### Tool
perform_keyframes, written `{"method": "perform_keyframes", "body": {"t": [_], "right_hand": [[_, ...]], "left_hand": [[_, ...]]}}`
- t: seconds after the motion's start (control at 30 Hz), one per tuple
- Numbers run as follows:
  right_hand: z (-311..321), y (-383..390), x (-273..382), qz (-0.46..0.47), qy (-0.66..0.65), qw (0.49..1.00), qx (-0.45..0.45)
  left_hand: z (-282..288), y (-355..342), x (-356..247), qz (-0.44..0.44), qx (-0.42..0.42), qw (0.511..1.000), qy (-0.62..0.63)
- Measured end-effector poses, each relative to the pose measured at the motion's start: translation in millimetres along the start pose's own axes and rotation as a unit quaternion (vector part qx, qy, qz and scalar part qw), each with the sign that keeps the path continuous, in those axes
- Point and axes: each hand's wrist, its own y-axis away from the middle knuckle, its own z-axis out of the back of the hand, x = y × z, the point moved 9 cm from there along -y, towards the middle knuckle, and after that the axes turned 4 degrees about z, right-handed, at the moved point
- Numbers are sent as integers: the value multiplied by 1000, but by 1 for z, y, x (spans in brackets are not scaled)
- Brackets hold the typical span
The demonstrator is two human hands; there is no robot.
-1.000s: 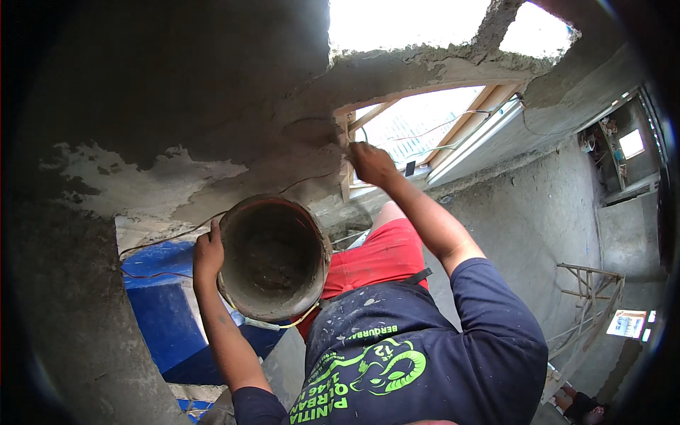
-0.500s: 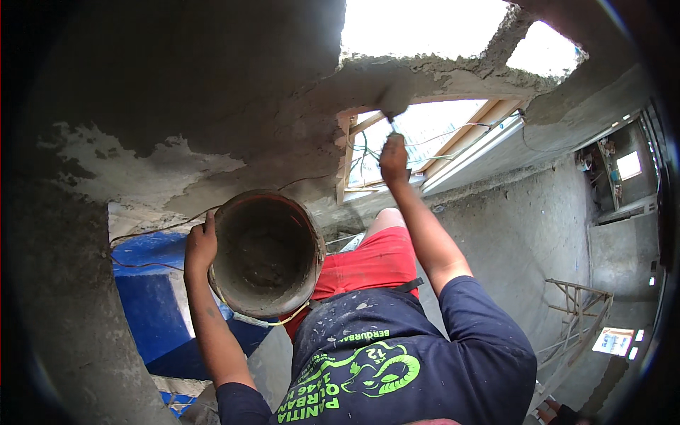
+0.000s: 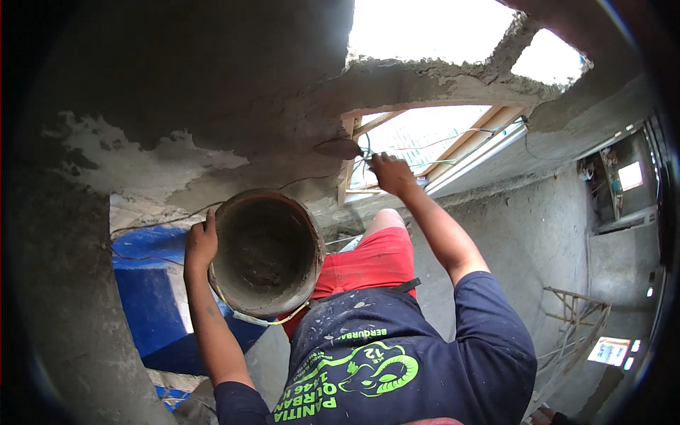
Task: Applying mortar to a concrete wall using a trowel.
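My left hand point(image 3: 201, 246) is closed on the left rim of a round bucket point(image 3: 312, 237), tilted so its mouth shows. Wet grey mortar point(image 3: 268, 273) coats the inside and lies at the bottom. My right hand point(image 3: 392, 174) grips a trowel, its handle mostly hidden in the fingers. The dark trowel blade point(image 3: 338, 148) points left, at the plastered wall point(image 3: 283, 134) beside the wooden frame point(image 3: 347, 166) of an opening. Whether the blade touches the wall I cannot tell.
Thin wires point(image 3: 453, 161) cross the framed opening, and a dark cable point(image 3: 159, 228) runs along the wall behind the bucket. Ragged-edged openings point(image 3: 425, 32) let in light above. Blue-painted surfaces point(image 3: 145, 304) stand lower left. Metal scaffolding point(image 3: 577, 312) is at the right.
My right hand has come down a little with the trowel, whose blade has swung from above the hand to its left. The left hand and bucket have hardly moved.
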Motion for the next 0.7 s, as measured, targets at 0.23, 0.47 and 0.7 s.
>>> {"method": "perform_keyframes", "body": {"t": [0.23, 0.47, 0.7], "right_hand": [[98, 29, -37, 49, -80, 984, -154], [77, -8, -7, 32, -99, 979, -175], [-25, 8, -18, 0, -28, 999, 32]], "left_hand": [[10, 8, -10, 12, 3, 1000, -8], [6, 2, -23, 4, -2, 1000, 2], [8, 14, -20, 9, 5, 1000, 2]]}}
